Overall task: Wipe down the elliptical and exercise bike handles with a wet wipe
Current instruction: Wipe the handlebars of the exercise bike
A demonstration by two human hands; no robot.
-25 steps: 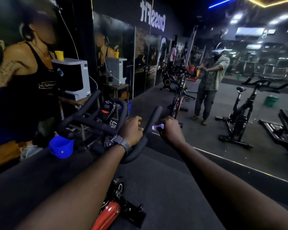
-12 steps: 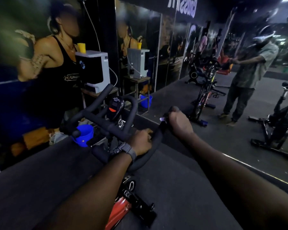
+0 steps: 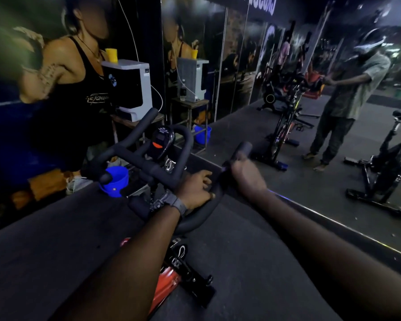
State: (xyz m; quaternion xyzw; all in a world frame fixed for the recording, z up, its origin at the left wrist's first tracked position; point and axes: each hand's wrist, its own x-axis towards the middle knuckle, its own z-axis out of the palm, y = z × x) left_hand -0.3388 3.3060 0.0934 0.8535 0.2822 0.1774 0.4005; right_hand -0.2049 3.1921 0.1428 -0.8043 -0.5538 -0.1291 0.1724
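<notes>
Left hand (image 3: 195, 189) grip closed on exercise bike handlebar (image 3: 164, 172); right hand (image 3: 248, 173) at 3 o'clock, wrapped around same bar's horn; wipe hidden.

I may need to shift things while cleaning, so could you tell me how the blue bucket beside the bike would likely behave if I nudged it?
The blue bucket looks like thin plastic, so probably light and easy to slide on the dark floor. It stands upright with an open top; a push near the rim could tip it. Whether it holds anything cannot be seen.

Gym (exercise bikes (image 3: 380, 163), wall mirror (image 3: 333, 135))
</notes>
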